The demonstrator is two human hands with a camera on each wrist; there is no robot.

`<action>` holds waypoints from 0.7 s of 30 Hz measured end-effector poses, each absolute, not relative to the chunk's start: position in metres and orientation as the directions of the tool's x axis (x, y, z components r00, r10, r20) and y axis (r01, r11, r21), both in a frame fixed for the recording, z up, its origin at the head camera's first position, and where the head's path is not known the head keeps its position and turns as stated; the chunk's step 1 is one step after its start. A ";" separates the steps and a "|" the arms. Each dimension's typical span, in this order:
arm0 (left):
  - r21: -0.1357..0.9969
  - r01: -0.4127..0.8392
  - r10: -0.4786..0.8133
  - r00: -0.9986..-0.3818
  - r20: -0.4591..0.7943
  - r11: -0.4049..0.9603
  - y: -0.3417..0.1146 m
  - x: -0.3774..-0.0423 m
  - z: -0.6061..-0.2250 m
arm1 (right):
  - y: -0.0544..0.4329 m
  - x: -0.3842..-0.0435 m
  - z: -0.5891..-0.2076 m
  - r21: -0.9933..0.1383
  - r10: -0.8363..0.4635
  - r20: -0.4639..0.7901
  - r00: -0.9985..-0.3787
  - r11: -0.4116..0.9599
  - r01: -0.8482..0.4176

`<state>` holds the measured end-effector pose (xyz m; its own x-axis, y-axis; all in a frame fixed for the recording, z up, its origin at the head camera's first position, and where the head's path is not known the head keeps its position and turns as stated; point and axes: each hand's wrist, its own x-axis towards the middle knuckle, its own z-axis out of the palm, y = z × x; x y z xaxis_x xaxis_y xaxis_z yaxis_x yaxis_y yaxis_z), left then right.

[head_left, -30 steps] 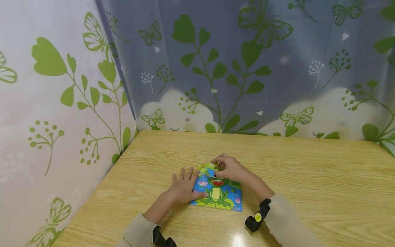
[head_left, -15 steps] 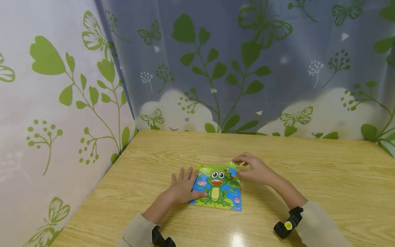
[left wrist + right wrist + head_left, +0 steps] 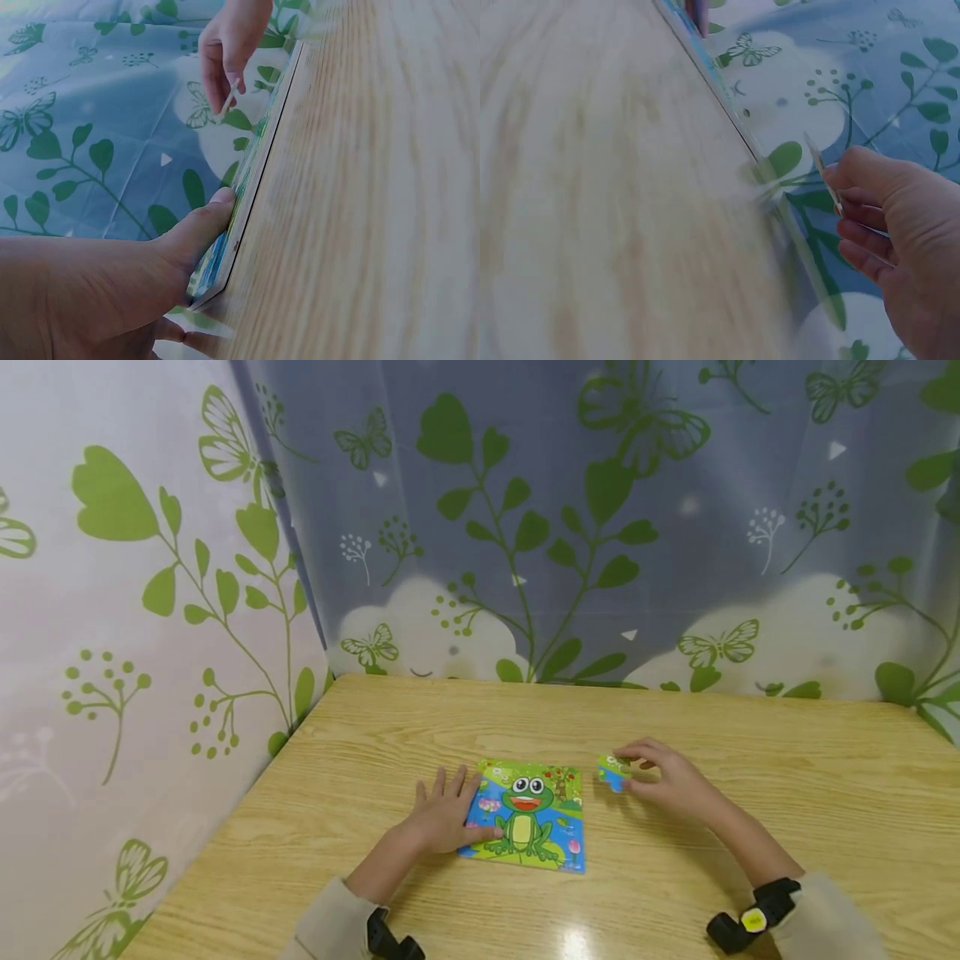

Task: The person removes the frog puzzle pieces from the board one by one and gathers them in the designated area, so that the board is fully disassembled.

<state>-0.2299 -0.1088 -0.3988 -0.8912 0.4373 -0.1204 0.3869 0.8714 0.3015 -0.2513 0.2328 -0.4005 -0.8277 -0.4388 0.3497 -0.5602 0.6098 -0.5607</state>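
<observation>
A square frog jigsaw puzzle (image 3: 522, 829) lies flat on the table in the head view. My left hand (image 3: 442, 821) is spread along its left edge, the thumb resting on top of the picture; the left wrist view shows that thumb (image 3: 206, 221) on the thin board (image 3: 259, 161). To the right of the puzzle, my right hand (image 3: 671, 783) pinches a green and blue puzzle piece (image 3: 612, 772) between thumb and fingers. From the right wrist view the piece (image 3: 826, 176) appears edge-on, held above the table.
The wooden table (image 3: 825, 802) extends around the puzzle on all sides. A patterned cloth (image 3: 555, 527) with leaves and butterflies hangs behind the back edge, and a pale one (image 3: 150, 610) hangs along the left. Each wrist wears a black camera strap (image 3: 776, 902).
My right hand has lifted the puzzle piece off the upper part of the puzzle and carried it right, past the board's edge. My left hand has stayed in place.
</observation>
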 end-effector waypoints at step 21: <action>0.303 0.387 0.436 -0.893 -0.112 0.871 -0.109 -0.231 -0.401 | 0.246 -0.256 -0.429 -0.560 -0.400 0.335 -0.853 0.643 -0.522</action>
<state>-0.2307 -0.1088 -0.4006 -0.8930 0.4358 -0.1122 0.3869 0.8709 0.3029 -0.2564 0.2456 -0.4294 -0.8531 -0.4001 0.3349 -0.5217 0.6433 -0.5604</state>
